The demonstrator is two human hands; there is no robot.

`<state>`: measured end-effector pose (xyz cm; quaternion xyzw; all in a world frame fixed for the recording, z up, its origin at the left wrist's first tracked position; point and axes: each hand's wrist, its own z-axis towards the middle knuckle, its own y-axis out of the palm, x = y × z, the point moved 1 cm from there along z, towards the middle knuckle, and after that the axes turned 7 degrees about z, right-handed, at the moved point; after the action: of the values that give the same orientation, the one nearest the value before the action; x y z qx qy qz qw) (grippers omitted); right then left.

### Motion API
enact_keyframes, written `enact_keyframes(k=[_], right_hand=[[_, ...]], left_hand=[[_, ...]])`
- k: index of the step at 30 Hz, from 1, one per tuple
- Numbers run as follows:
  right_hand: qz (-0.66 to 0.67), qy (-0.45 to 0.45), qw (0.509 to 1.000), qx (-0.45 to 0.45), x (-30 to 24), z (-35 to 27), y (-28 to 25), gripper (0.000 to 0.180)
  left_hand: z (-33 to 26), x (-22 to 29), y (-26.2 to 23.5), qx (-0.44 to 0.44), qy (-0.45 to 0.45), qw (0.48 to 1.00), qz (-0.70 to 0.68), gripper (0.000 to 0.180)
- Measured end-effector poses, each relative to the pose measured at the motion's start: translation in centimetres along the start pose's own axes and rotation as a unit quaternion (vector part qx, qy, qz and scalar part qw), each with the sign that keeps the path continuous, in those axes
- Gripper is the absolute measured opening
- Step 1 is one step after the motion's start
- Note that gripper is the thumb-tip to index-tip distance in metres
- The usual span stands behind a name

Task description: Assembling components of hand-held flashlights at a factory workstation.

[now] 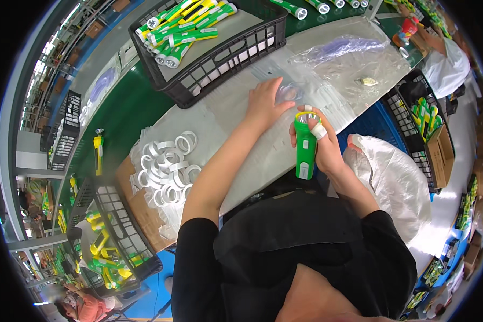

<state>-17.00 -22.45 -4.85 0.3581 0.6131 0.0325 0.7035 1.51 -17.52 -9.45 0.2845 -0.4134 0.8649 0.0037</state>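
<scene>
My right hand [327,145] is closed around a green flashlight [305,153], whose yellow-rimmed head with a shiny reflector points up and away from me. White wraps cover parts of the thumb and a finger on that hand. Over the work table, my left hand [265,104] has its thumb and fingers apart. Clear round lenses [288,92] lie right beside its fingertips; whether the fingers touch them I cannot tell. To the left of my left forearm, a pile of white rings [169,166] rests on the table.
A black crate [214,80] with several green and yellow flashlights stands at the far side. Clear plastic film [354,51] covers the far right of the table. Another crate [121,220] of flashlight parts is at left. A white bag [392,182] sits near my right arm.
</scene>
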Motion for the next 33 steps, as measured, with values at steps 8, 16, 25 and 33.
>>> enact_keyframes(k=[8,16,25,33], right_hand=[[-0.021,0.003,0.998,-0.061,-0.7,-0.2,0.5,0.050],[-0.006,0.081,0.964,-0.255,1.2,0.9,4.8,0.045],[-0.161,0.182,0.943,-0.227,4.3,0.5,6.0,0.074],[-0.172,0.162,0.878,-0.415,4.4,2.1,9.9,0.060]], left_hand=[[-1.0,2.5,-5.6,-0.022,0.006,0.986,-0.163,0.045],[-6.5,5.4,-14.2,-0.043,0.106,0.987,-0.117,0.036],[-11.9,4.2,-17.4,0.024,0.124,0.973,-0.194,0.030],[-15.4,3.4,-19.9,0.097,0.109,0.982,-0.120,0.037]])
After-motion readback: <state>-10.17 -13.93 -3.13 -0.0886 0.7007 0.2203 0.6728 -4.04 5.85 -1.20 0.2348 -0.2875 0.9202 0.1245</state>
